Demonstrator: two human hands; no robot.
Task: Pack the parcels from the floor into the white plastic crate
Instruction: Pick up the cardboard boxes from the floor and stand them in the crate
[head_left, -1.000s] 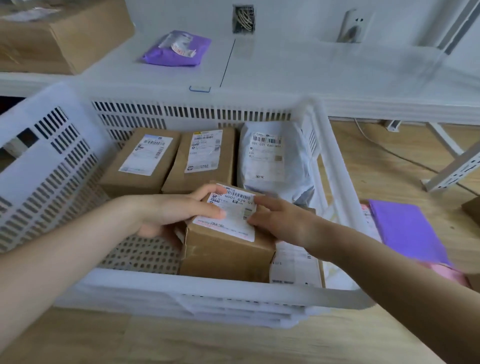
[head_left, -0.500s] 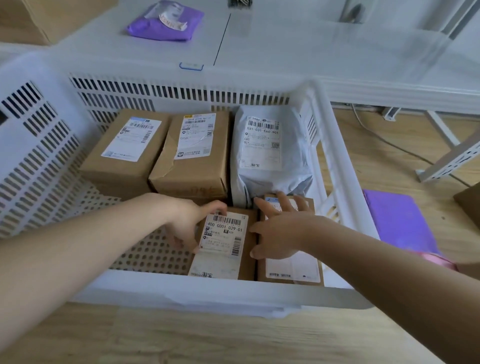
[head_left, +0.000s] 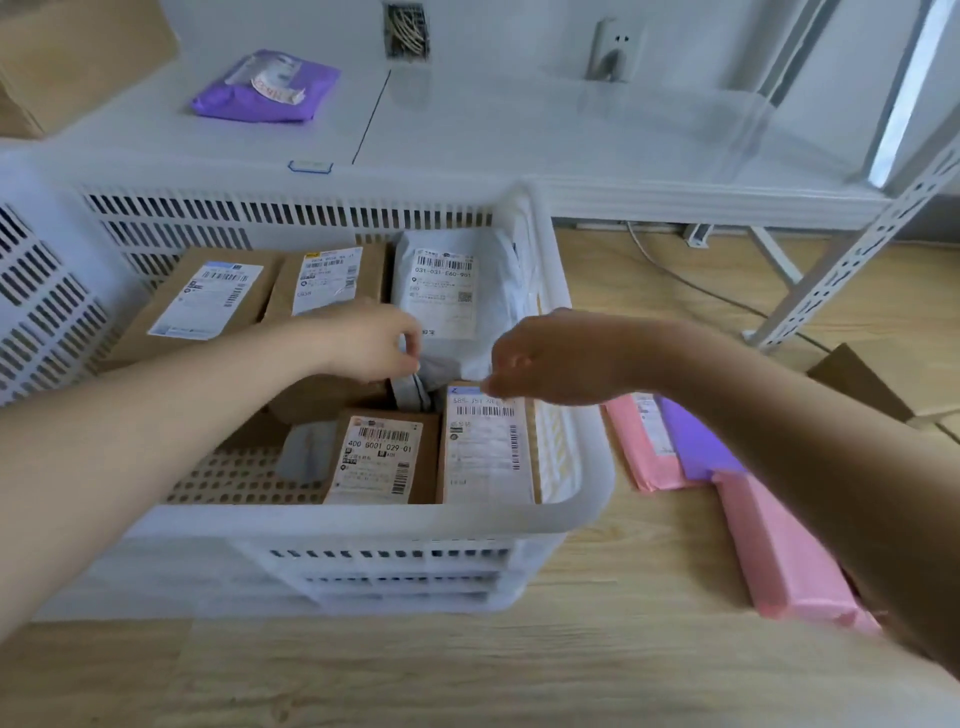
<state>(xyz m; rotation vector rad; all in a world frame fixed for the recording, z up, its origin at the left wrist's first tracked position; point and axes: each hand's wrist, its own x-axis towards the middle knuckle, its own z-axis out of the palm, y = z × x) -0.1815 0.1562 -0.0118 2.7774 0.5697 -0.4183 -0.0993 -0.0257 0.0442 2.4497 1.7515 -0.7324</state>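
Head view: white slotted plastic crate (head_left: 332, 525) on a light wood-plank floor (head_left: 467, 670). Back row in the crate: brown cardboard box with white label (head_left: 208, 301), second brown cardboard box with yellow-topped label (head_left: 327, 278), white poly mailer bag (head_left: 447, 291), label reads "031-031-E60-901". Front row: small brown cardboard box (head_left: 382, 457), label reads "400 6001 029-01", touching a flat brown box on its right (head_left: 488, 447); that label starts "585", rest blurred. Left hand (head_left: 371, 340) and right hand (head_left: 540, 358) both hover above the parcels, fingers curled in, gripping nothing I can see. Outside the crate, right side on the floor: pink poly mailers (head_left: 779, 551) with a purple poly mailer (head_left: 696, 441) lying over them. Purple plastic packet (head_left: 265, 88) on the white shelf (head_left: 519, 130) behind, text unreadable.
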